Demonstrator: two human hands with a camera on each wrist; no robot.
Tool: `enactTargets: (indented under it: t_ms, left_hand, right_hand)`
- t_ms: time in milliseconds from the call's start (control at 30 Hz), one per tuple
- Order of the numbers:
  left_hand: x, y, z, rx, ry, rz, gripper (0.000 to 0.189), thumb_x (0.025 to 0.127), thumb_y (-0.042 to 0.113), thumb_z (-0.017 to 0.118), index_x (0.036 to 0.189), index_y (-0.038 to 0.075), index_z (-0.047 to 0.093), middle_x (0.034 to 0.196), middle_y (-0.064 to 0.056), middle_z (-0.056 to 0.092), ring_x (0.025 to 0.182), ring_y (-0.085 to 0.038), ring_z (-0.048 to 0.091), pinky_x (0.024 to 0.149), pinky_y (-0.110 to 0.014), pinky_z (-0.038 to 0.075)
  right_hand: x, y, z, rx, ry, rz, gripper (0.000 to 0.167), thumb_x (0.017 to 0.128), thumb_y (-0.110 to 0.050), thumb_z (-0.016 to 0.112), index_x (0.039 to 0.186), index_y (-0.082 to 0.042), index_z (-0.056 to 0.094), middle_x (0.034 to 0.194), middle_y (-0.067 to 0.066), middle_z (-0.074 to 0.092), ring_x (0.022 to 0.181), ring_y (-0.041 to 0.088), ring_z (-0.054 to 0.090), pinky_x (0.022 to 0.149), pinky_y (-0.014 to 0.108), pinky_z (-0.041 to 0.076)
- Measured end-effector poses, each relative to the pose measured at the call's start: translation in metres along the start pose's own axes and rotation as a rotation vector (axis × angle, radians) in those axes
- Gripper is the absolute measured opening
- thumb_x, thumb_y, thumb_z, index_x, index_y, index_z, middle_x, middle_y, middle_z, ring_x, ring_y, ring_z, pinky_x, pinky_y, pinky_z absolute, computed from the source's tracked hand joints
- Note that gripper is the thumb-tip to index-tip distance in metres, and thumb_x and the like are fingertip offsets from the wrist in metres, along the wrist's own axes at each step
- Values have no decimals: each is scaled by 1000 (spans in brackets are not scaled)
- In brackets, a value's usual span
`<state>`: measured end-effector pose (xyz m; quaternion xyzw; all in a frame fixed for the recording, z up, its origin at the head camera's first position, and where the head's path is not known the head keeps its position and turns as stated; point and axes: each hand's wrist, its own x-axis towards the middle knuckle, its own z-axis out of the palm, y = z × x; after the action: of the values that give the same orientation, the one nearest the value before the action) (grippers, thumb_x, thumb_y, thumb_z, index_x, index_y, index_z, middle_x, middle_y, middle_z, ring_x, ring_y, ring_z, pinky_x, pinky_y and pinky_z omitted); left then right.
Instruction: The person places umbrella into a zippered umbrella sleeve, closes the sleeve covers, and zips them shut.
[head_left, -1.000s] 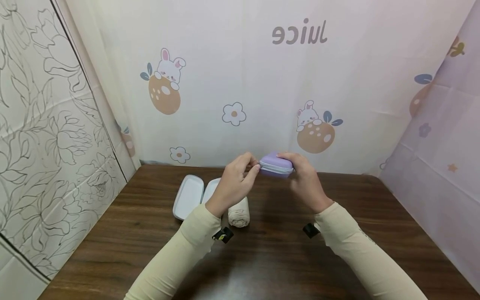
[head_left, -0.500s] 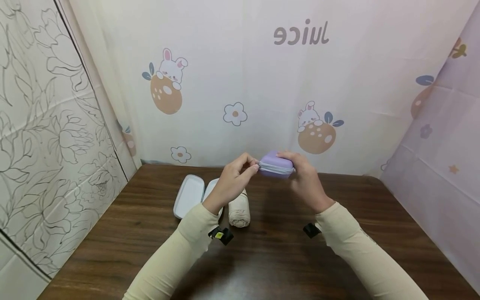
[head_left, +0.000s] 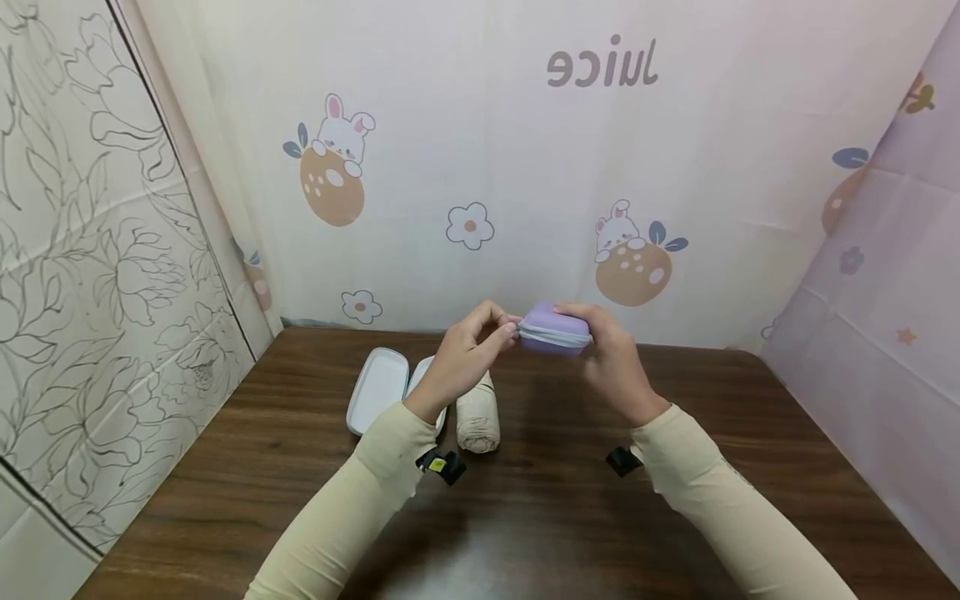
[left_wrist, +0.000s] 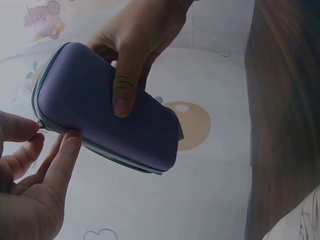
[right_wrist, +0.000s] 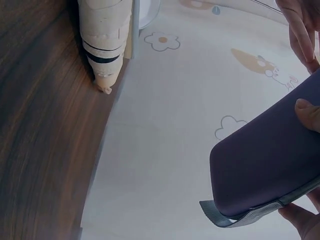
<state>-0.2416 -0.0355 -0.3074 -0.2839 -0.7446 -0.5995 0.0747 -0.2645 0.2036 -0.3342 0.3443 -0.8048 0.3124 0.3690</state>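
A purple zip case (head_left: 542, 317) with a pale zipper band is held in the air above the back of the table. My right hand (head_left: 617, 358) grips it from the right, thumb lying across one broad face, as the left wrist view shows. At one corner, the thumb and a finger of my left hand (head_left: 468, 350) pinch the zipper pull (left_wrist: 41, 124). Another left fingertip (left_wrist: 71, 136) touches the case's edge. A grey fabric strap (right_wrist: 220, 216) sticks out at the opposite end. How far the zipper is run I cannot tell.
On the dark wooden table (head_left: 540, 517), an open white-lined case (head_left: 378, 392) lies to the left, partly behind my left forearm. Beside it is a rolled beige bundle (head_left: 477, 421) with a dark band around it. A printed curtain (head_left: 480, 150) hangs along the table's back edge.
My left hand has shifted slightly left, its pinch kept at the case's corner. The purple case has moved a little to the right in the right hand's grip.
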Motion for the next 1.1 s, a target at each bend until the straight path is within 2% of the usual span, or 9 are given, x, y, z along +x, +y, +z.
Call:
enactTargets:
  t_ms: [367,700,1100]
  left_hand:
    - [5,-10,4,-81,-2,-15,14,105,16,53,96,6,54,123,-6,64,109,-30,65,90,-29,54]
    - [7,-12,5,-135,-2,-30,13,105,14,54,97,3,54,122,-9,64,110,-31,64,91,-29,54]
    - [8,-17,3,-161,6,-34,15,103,18,58,98,4,59,121,-8,64,111,-37,63,90,-30,55]
  right_hand:
    - [-3,1,-1,34,0,13,79,64,35,69,130,-7,59,131,15,61,118,32,57,97,55,47]
    - [-2,4,0,46,8,-3,76,65,32,72,129,-7,60,128,15,62,116,31,59,96,55,47]
    - [-2,2,1,37,8,44,74,64,27,79,125,-11,62,124,15,56,116,31,54,94,56,48]
